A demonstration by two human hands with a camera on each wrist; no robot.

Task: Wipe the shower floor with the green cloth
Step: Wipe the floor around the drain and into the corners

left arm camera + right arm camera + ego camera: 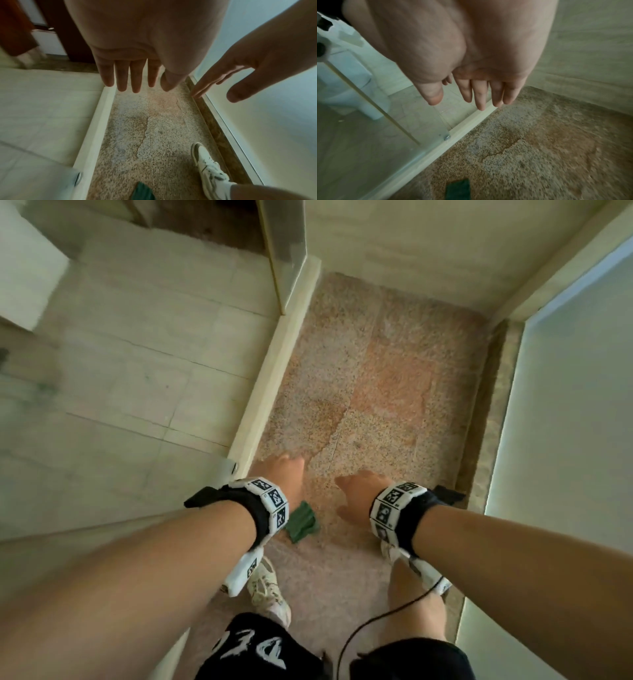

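Straight, slightly spread fingers [135, 75] of the left hand [284, 470] and right hand [356, 494] hold nothing above the wet-patched shower floor [376, 378], the green cloth [301, 523] lying crumpled below them near the shoes [267, 587], where a step could slip.

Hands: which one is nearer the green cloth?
The left hand. The green cloth lies on the floor just beside its wristband; the right hand hangs further right. Both are open, holding nothing.
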